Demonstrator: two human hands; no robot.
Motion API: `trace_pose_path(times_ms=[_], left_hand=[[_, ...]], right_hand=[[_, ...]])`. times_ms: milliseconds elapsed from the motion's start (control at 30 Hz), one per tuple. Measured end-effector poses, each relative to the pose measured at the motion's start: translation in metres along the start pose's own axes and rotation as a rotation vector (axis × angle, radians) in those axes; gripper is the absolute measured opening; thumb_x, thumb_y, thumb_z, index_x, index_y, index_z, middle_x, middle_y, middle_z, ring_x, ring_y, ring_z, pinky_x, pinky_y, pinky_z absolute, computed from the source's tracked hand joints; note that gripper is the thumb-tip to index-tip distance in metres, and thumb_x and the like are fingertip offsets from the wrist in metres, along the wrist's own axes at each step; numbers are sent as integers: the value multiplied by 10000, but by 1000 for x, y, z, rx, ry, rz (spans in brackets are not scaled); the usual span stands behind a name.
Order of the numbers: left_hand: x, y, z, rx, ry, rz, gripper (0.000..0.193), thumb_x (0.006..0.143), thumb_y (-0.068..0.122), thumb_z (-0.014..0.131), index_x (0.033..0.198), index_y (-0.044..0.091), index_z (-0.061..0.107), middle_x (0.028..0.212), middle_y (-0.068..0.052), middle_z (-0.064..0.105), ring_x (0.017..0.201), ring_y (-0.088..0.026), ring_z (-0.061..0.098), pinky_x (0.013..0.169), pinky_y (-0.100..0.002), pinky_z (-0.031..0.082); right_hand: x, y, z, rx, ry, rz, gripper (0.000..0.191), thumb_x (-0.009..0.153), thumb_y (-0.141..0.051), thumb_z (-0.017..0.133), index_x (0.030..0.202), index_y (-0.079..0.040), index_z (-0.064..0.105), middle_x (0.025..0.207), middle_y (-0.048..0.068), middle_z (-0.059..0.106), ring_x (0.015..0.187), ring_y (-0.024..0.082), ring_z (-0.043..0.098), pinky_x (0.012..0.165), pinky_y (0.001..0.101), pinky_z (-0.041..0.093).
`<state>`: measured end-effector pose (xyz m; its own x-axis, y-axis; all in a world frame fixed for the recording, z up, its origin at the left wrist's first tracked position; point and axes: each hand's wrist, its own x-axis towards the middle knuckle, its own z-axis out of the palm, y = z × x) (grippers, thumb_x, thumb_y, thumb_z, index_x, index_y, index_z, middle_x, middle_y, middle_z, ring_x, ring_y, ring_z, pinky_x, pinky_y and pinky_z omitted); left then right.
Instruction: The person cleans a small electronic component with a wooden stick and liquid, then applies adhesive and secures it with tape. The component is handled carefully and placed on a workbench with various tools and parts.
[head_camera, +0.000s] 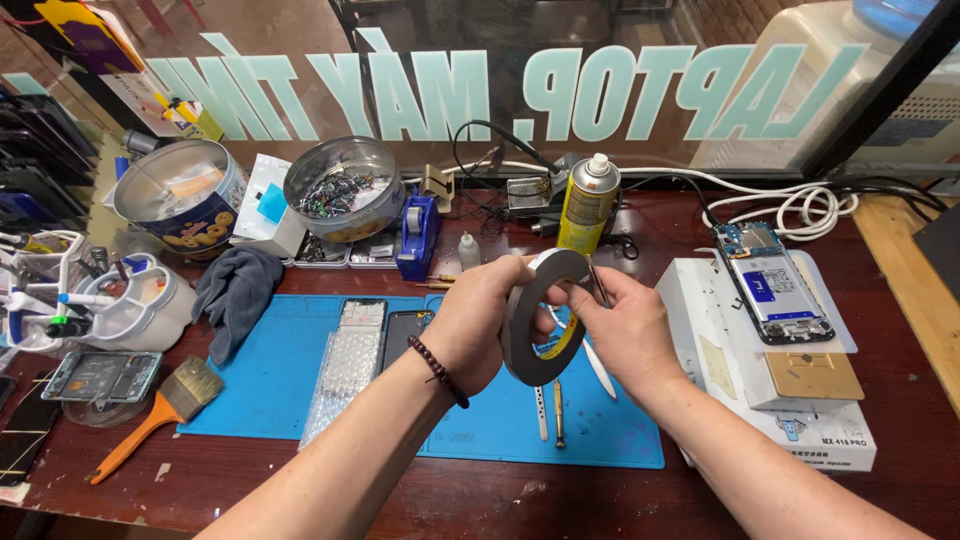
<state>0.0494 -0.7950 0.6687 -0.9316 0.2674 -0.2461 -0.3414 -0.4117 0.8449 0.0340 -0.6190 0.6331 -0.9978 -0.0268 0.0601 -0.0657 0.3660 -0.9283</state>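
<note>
A blue work mat (270, 380) covers the lower left and centre of the frame on the dark wooden bench (900, 420). At the centre, above the mat, the left hand (475, 325) clasps a black roll of tape (540, 320) by its rim, held upright. The right hand (625, 330) pinches the roll's far edge together with thin tweezers (598, 285). A yellow spray can (588, 205) stands behind, upper centre.

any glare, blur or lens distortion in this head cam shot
Head view: bright glare on the glass pane at top right, washing out what lies behind; wide-angle bend curves the table edge and stretches the forearms; left hand, right hand and the tape roll are sharp, evenly lit, with soft shadows.
</note>
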Motion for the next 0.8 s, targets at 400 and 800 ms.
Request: trace_pose_path(times_ms=[400,800], left_hand=[[0,14,-47,-69,-81,-25,337,950,189,455,1159,29,665,791,-57,666,607,-135,612,581,-305,531],[5,14,-62,-35,232,10,454,962,359,648,1278,54,532,918,-46,670,743,-152,668,646,-321,534]], right_hand=[[8,-25,26,-31,-66,176,260,881,-282,765,972,-38,775,721,20,672,647,76,561,576,285,469],[-9,-41,58,-263,179,-105,345,821,-297,816,944,-49,610,752,61,697,649,116,675,595,299,550]])
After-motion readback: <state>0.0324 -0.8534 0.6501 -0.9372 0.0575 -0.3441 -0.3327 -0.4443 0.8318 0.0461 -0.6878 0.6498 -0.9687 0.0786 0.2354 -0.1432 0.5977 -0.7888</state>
